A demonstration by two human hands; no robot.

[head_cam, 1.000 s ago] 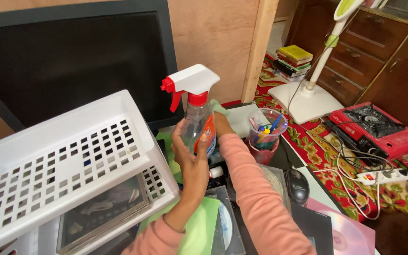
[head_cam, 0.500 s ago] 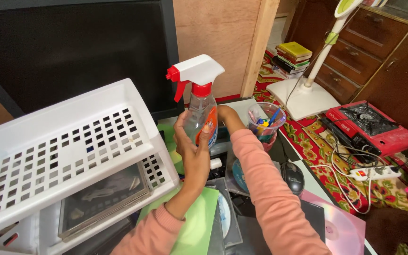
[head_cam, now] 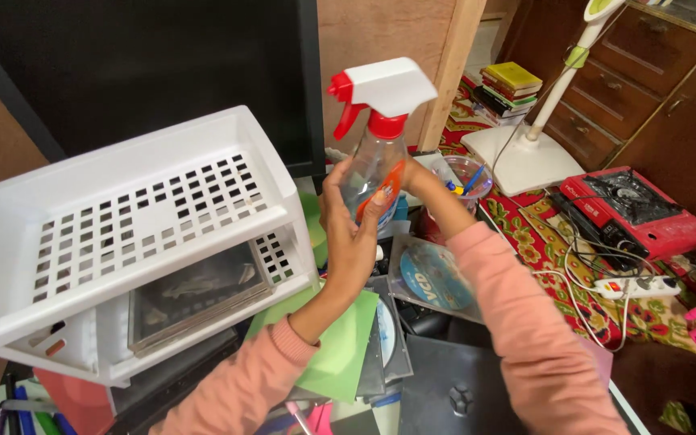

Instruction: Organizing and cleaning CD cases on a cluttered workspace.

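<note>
Cluttered worktop (head_cam: pixel 445 387) — carrying a white perforated stacking tray (head_cam: pixel 147 234), a green paper sheet (head_cam: pixel 340 346), clear disc cases (head_cam: pixel 388 338), a sleeved blue disc (head_cam: pixel 432 274) and a clear cup of pens (head_cam: pixel 465 177). Patterned red floor rug (head_cam: pixel 549 266) beside it — bearing a white fan base (head_cam: pixel 521 157), a red gas stove (head_cam: pixel 638 209), a white power strip (head_cam: pixel 638 286) and stacked books (head_cam: pixel 509 84).
</note>
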